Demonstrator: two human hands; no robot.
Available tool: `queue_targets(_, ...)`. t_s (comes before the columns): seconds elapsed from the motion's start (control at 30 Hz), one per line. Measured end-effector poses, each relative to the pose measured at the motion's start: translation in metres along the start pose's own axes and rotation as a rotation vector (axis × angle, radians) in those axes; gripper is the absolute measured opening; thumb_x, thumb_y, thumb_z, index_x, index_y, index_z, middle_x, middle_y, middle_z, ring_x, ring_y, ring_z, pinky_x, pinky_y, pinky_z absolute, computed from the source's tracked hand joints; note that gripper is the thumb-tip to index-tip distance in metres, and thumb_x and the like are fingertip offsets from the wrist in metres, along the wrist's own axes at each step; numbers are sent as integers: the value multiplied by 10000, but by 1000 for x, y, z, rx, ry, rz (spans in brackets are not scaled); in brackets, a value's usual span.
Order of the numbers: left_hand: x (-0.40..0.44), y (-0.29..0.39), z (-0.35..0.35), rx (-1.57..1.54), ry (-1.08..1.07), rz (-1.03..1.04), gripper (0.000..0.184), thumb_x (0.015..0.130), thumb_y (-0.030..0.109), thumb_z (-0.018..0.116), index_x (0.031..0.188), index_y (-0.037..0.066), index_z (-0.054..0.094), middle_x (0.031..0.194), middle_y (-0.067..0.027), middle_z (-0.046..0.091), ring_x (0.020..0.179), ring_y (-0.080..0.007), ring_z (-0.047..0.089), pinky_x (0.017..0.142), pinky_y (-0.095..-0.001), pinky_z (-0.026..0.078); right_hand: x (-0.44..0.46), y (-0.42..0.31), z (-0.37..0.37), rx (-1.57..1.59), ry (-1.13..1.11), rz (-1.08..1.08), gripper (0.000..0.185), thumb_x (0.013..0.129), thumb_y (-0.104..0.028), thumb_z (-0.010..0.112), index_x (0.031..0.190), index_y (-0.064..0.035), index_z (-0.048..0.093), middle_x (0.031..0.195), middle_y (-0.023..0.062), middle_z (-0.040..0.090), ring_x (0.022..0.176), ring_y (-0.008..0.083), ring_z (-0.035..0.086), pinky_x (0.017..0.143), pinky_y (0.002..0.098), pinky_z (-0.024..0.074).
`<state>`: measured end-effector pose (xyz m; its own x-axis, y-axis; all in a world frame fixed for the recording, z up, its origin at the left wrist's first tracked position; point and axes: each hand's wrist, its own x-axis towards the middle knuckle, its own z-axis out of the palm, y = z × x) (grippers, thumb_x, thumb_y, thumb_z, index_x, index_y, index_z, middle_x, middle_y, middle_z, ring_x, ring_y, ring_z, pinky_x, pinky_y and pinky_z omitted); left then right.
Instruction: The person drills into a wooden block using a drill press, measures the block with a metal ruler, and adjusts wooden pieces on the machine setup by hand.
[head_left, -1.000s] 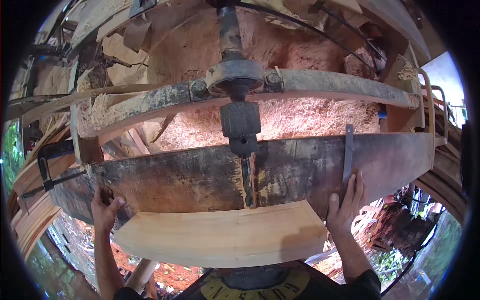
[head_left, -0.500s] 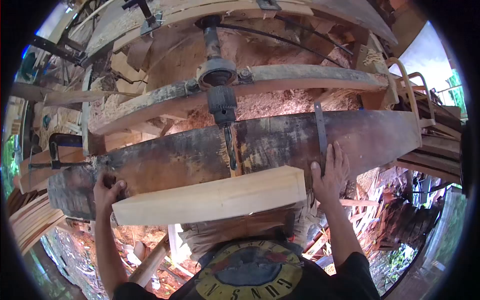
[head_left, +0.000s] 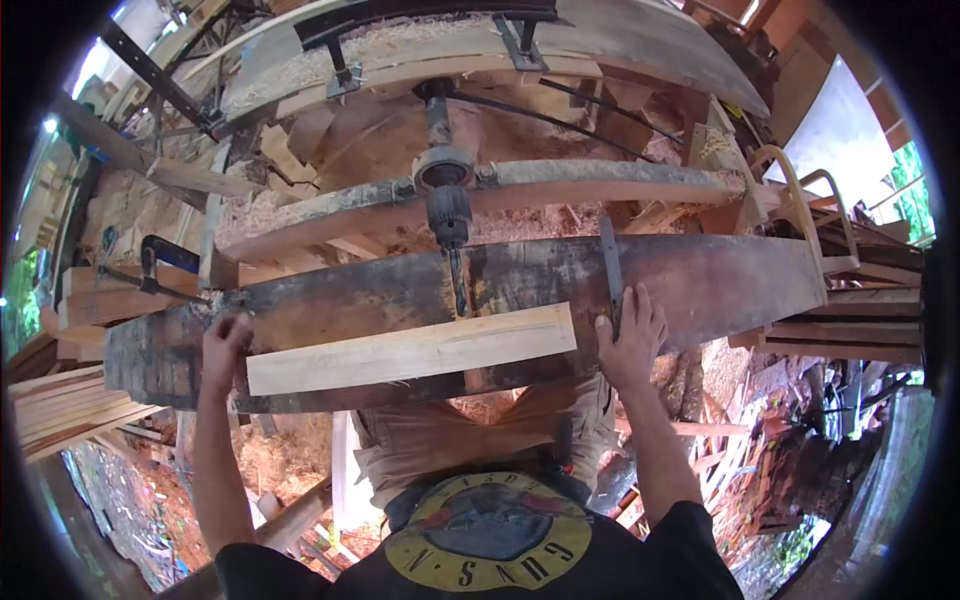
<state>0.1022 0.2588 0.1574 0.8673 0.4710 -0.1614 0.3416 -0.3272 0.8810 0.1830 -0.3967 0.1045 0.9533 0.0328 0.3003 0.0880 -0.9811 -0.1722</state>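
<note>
A pale wooden block (head_left: 410,350) lies lengthwise on a dark, worn board (head_left: 360,290). Above the block, a drill bit (head_left: 459,280) points down from a drill chuck (head_left: 449,213), apart from the wood. My left hand (head_left: 225,345) is at the block's left end with its fingers curled in; whether anything is in them is hidden. At the other end my right hand (head_left: 633,340) rests with fingers stretched out, its thumb near the block's end. Beside those fingers a flat metal strip (head_left: 611,265) lies across the board.
A curved wooden beam (head_left: 590,178) carries the drill shaft behind the board. At the left stands a dark clamp (head_left: 165,255). Stacked planks (head_left: 75,405) lie at the lower left, and more timber (head_left: 850,325) at the right. Shavings and scraps cover the ground.
The block has moved away from me, from the board's near edge to farther in under the drill bit. My left hand has come off its left end and curled; my right hand stays by the strip.
</note>
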Motion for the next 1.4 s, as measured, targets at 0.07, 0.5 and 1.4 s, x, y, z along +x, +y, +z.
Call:
queue_targets(0.07,-8,38,-2,14,115,122,272,1039,284,697,955,28,665,842,14,623,768,-78,550,690,-290,451,-1,0,0,33,14,6,684,956,-381,632,1491,32,525,1602,212,434,1443,439,380,1181,633,260)
queue_targets(0.5,-108,210,169,902,-512,837,705,691,547,918,1159,73,690,1035,-100,709,887,-323,729,720,-451,573,4,-6,0,66,-40,89,669,935,-364,638,1502,-24,532,1627,168,428,1479,405,358,1189,655,232)
queue_targets(1.4,-42,119,35,853,217,526,512,800,299,886,1177,6,701,982,-155,686,840,-311,668,773,-408,543,-53,-89,-37,662,-261,77,649,907,-71,722,1511,12,497,1112,196,663,883,331,704,786,430,570)
